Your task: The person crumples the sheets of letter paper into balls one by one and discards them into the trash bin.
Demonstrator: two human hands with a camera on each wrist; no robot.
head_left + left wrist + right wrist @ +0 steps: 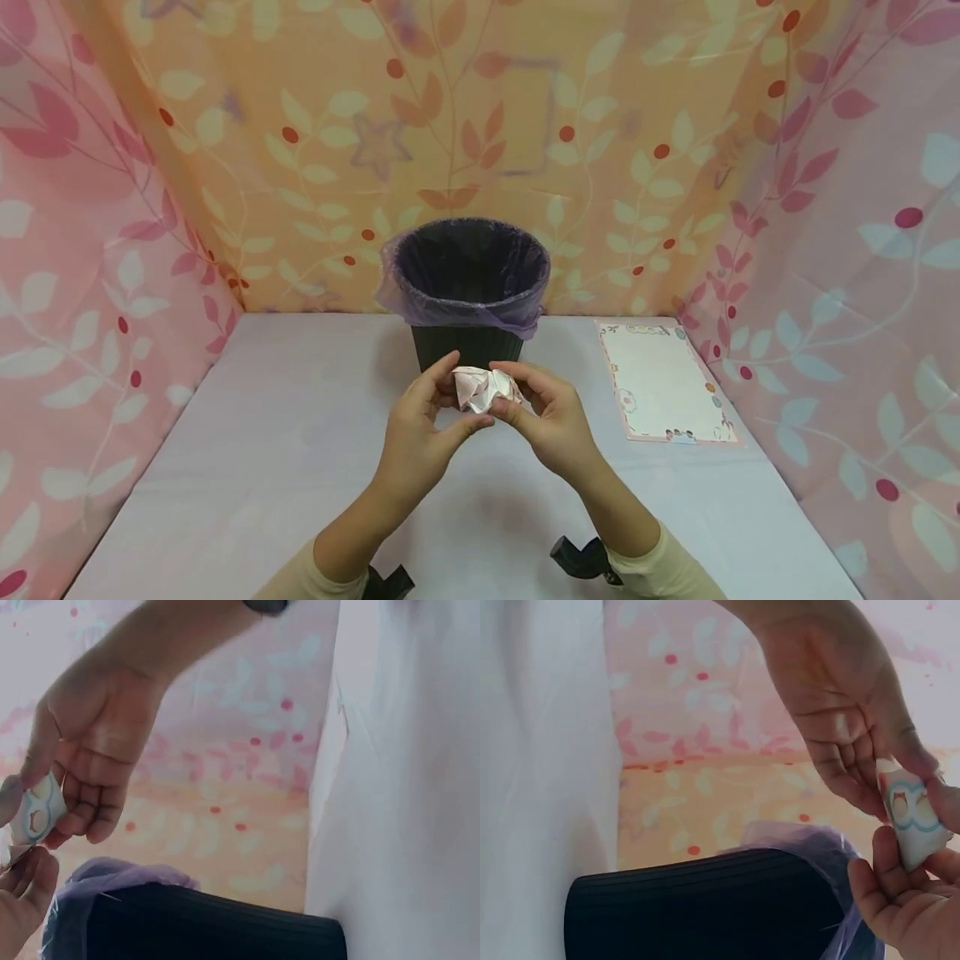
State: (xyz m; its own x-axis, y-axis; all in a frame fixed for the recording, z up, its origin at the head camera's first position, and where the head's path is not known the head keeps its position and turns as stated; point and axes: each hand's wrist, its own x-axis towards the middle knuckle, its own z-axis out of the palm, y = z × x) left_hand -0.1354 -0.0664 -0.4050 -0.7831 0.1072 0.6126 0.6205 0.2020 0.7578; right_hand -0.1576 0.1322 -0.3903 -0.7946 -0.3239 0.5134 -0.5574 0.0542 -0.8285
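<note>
Both hands hold a crumpled piece of white and pink paper [483, 389] in front of the bin. The left hand [416, 437] has its fingers and thumb around the paper's left side; the right hand [551, 421] pinches its right side. In the left wrist view, the paper [39, 810] shows a blue printed outline between the right hand [101, 735] and left hand [26, 892]. From the right wrist, the paper [915, 814] is seen between the left hand [840, 705] and right hand [922, 907]; some fingertips are hidden behind it.
A black bin [468, 343] with a purple liner [487, 314] stands just beyond the hands, near the table's back edge. On the right of the white table [262, 450] lies a flat sheet with a decorated border [667, 379]. Patterned curtains [450, 108] enclose the back and sides.
</note>
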